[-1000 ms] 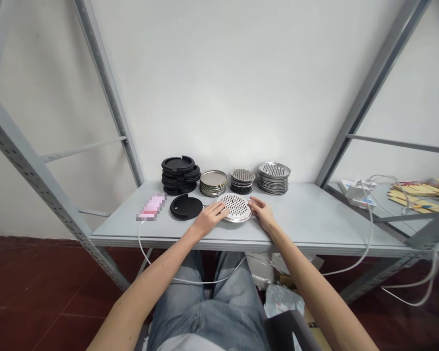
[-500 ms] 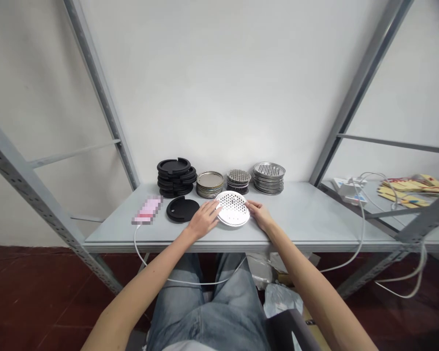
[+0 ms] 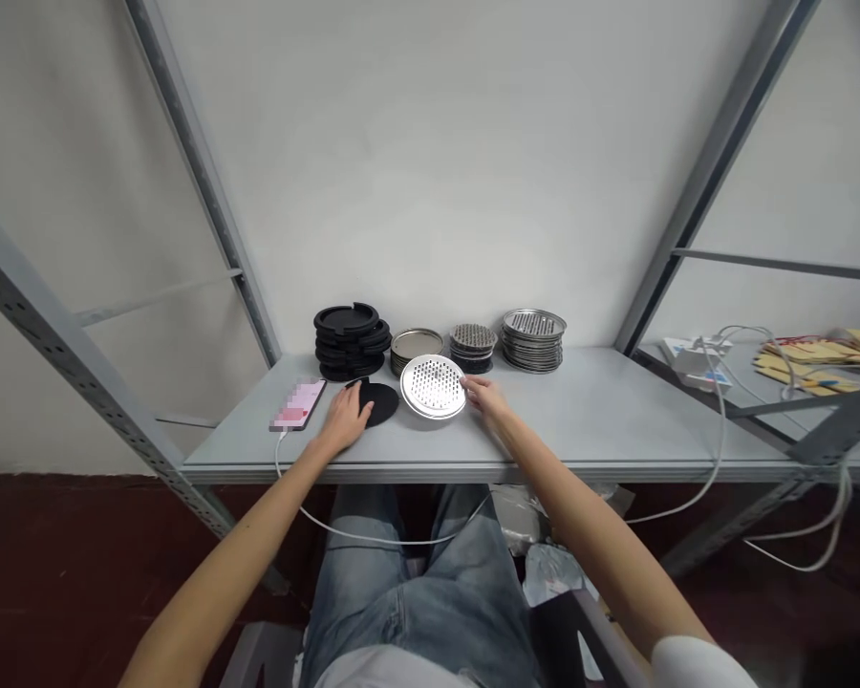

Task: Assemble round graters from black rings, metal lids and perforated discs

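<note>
Disc of perforated metal [image 3: 434, 387], tilted just below frame centre, is pinched at its rim by the right hand [image 3: 482, 394]. The black disc [image 3: 381, 405], left of centre, is partly covered by the left hand [image 3: 346, 418]; its grip cannot be told. Contact is best kept to the rim.

I sit facing a plain whitish wall [image 3: 430, 172], softly lit and greyer toward its edges. My pale grey table [image 3: 631, 411] runs up to it, between a grey metal post [image 3: 207, 182] on my left and a matching upright [image 3: 717, 162] on my right. A thin crossbar [image 3: 781, 265] meets the upright, and another pale surface [image 3: 752, 358] lies beyond. Dark red floor [image 3: 57, 564] spreads below; a dark armrest [image 3: 573, 631] stands at my right.
</note>
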`<state>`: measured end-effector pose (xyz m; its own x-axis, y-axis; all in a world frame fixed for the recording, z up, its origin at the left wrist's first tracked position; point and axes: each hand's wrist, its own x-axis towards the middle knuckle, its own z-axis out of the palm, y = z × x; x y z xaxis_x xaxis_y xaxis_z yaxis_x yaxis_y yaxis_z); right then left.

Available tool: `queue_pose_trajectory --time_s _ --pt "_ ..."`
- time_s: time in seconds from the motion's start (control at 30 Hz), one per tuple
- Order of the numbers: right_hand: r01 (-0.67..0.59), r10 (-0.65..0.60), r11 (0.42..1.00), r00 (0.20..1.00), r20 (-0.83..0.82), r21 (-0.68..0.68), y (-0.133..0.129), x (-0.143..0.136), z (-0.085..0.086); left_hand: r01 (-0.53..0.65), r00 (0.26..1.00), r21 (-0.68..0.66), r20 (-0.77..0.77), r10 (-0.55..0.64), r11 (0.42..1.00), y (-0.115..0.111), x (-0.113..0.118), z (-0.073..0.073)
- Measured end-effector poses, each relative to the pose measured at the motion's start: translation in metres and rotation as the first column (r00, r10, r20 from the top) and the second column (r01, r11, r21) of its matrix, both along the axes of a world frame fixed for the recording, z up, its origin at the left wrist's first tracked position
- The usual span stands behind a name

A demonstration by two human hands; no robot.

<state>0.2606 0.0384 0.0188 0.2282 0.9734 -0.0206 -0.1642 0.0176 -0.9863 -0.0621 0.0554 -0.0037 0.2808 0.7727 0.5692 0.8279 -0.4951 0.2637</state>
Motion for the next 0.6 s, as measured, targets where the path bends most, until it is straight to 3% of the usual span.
queue_pose_trajectory --time_s 0.13,0.27,0.4,0.6 --pt "0.023 -0.027 0.999 0.997 -0.076 -0.047 0.003 -0.019 0.004 0.053 0.998 -0.020 0.044 -0.052 0.998 -0.008 0.023 -0.010" --pt "0.062 -0.073 0.992 0.992 -0.101 -0.106 0.002 -0.022 0.002 0.121 0.989 -0.036 0.093 -0.118 0.992 -0.015 0.036 -0.006" --pt "0.085 -0.095 0.987 0.993 -0.071 -0.135 0.002 -0.021 -0.002 0.157 0.980 -0.045 0.131 -0.150 0.987 -0.021 0.050 -0.002" --pt "0.082 -0.076 0.981 0.996 0.045 -0.175 -0.002 -0.008 -0.004 0.177 0.981 -0.024 0.090 -0.174 0.984 -0.027 0.081 -0.008"
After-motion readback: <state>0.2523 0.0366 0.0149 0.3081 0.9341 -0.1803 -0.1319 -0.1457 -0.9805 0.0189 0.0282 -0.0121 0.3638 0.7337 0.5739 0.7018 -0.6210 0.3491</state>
